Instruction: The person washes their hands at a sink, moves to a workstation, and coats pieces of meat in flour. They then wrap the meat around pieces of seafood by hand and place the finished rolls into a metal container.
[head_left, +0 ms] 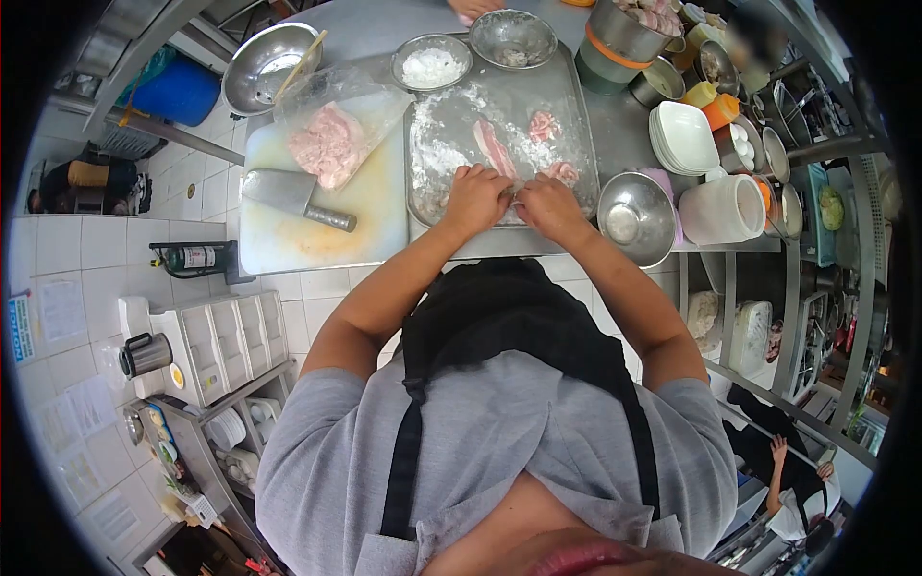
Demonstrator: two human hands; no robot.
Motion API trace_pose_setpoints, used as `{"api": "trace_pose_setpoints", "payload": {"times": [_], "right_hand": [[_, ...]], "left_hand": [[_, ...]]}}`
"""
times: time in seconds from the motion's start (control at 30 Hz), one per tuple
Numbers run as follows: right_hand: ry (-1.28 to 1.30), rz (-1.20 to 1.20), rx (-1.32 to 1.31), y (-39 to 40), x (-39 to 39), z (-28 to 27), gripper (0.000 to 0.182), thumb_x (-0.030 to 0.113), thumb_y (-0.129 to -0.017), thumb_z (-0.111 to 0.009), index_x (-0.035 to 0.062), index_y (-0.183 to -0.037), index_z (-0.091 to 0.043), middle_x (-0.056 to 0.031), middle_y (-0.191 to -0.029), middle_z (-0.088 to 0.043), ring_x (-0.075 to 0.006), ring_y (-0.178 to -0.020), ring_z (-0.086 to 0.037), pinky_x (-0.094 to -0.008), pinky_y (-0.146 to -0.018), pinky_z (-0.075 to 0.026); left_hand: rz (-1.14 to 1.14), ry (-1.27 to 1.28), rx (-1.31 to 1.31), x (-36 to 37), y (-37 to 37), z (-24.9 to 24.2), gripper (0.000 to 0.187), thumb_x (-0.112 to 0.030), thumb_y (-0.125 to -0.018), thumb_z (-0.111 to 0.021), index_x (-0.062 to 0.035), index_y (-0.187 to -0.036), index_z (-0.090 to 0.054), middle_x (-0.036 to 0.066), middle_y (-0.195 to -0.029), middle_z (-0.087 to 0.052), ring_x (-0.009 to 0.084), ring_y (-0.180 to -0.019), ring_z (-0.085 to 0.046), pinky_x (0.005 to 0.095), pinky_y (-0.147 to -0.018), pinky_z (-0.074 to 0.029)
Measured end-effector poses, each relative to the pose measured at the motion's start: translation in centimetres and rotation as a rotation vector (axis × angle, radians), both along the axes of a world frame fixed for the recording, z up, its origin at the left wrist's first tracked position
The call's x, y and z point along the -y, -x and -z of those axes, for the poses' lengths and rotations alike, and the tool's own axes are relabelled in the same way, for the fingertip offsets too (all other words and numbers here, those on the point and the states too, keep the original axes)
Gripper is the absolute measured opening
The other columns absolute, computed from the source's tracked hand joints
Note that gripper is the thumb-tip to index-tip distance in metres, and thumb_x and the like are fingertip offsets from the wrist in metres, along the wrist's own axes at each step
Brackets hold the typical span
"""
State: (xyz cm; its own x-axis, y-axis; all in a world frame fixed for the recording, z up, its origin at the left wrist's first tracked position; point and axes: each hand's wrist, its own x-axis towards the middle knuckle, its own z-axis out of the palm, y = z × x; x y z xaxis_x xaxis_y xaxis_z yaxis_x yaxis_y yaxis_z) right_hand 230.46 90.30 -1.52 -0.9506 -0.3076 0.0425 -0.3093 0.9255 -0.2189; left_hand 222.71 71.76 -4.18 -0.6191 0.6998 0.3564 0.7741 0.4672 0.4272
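My left hand (480, 200) and my right hand (551, 205) meet at the front edge of a metal tray (447, 154) dusted with white powder. Their fingers are closed in a pinch on the near end of a pale pink strip of raw meat (493, 146), which lies lengthwise on the tray. The fingers partly hide that end. Beyond my right hand are a small clump of meat (561, 173) and another clump (544, 126). A bowl of white powder (430, 65) and a steel bowl (513, 40) stand at the tray's far edge.
A cutting board (279, 230) on the left bears a cleaver (288, 194) and bagged raw meat (328, 144). An empty-looking steel bowl (636, 221), stacked white dishes (684, 137) and a white tub (722, 209) stand right. Another person's hand (475, 8) shows at the far edge.
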Motion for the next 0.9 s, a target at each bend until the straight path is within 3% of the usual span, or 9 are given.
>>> {"api": "trace_pose_setpoints", "payload": {"times": [0.3, 0.53, 0.6, 0.63, 0.7, 0.9], "right_hand": [[0.074, -0.173, -0.067, 0.4, -0.6, 0.1, 0.015, 0.016, -0.081, -0.071, 0.0054, -0.092, -0.071, -0.0084, -0.094, -0.066, -0.0269, -0.102, -0.061, -0.0404, -0.092, -0.051], [0.191, -0.130, -0.089, 3.9, -1.7, -0.9, 0.014, 0.013, -0.081, -0.071, 0.0052, -0.092, -0.070, -0.0111, -0.092, -0.065, -0.0288, -0.099, -0.062, -0.0425, -0.088, -0.050], [0.398, -0.048, 0.194, 5.2, -2.1, 0.2, 0.015, 0.013, -0.084, -0.071, 0.0040, -0.095, -0.069, -0.0136, -0.089, -0.068, -0.0306, -0.091, -0.066, -0.0424, -0.081, -0.052], [0.396, -0.053, 0.195, 5.4, -2.1, 0.3, 0.015, 0.013, -0.084, -0.071, 0.0040, -0.095, -0.069, -0.0136, -0.089, -0.068, -0.0306, -0.091, -0.066, -0.0424, -0.081, -0.052], [0.522, 0.074, 0.345, 6.0, -2.2, 0.4, 0.017, 0.016, -0.087, -0.072, 0.0014, -0.094, -0.068, -0.0130, -0.081, -0.069, -0.0272, -0.074, -0.066, -0.0386, -0.071, -0.053], [0.492, 0.055, 0.461, 8.9, -2.6, 1.5, 0.018, 0.016, -0.078, -0.079, 0.0033, -0.091, -0.077, -0.0156, -0.085, -0.074, -0.0270, -0.079, -0.071, -0.0380, -0.074, -0.055]], "left_hand": [[-0.011, 0.006, -0.039, -0.1, 0.0, -0.1, 0.012, -0.020, -0.078, -0.071, -0.0174, -0.089, -0.075, 0.002, -0.087, -0.068, 0.0249, -0.092, -0.062, 0.0433, -0.085, -0.040], [-0.036, 0.031, 0.014, 0.1, 0.0, 0.1, 0.012, -0.019, -0.080, -0.072, -0.0154, -0.090, -0.075, 0.003, -0.089, -0.069, 0.0253, -0.094, -0.063, 0.0436, -0.086, -0.039], [-0.043, 0.034, 0.043, 0.4, -0.1, 0.0, 0.015, -0.019, -0.080, -0.074, -0.0144, -0.094, -0.076, 0.004, -0.092, -0.069, 0.0253, -0.097, -0.062, 0.0435, -0.088, -0.039], [-0.041, 0.055, 0.056, 0.5, 0.0, -0.1, 0.015, -0.020, -0.080, -0.074, -0.0143, -0.094, -0.076, 0.003, -0.092, -0.069, 0.0253, -0.097, -0.062, 0.0436, -0.088, -0.039], [-0.045, 0.073, 0.067, 0.7, 0.1, -0.4, 0.015, -0.021, -0.081, -0.074, -0.0142, -0.094, -0.076, 0.003, -0.092, -0.069, 0.0253, -0.097, -0.062, 0.0437, -0.088, -0.039], [-0.091, 0.057, 0.037, 0.9, -1.1, -1.1, 0.021, -0.022, -0.080, -0.077, -0.0112, -0.098, -0.074, 0.006, -0.096, -0.068, 0.0263, -0.101, -0.062, 0.0440, -0.094, -0.039]]}}
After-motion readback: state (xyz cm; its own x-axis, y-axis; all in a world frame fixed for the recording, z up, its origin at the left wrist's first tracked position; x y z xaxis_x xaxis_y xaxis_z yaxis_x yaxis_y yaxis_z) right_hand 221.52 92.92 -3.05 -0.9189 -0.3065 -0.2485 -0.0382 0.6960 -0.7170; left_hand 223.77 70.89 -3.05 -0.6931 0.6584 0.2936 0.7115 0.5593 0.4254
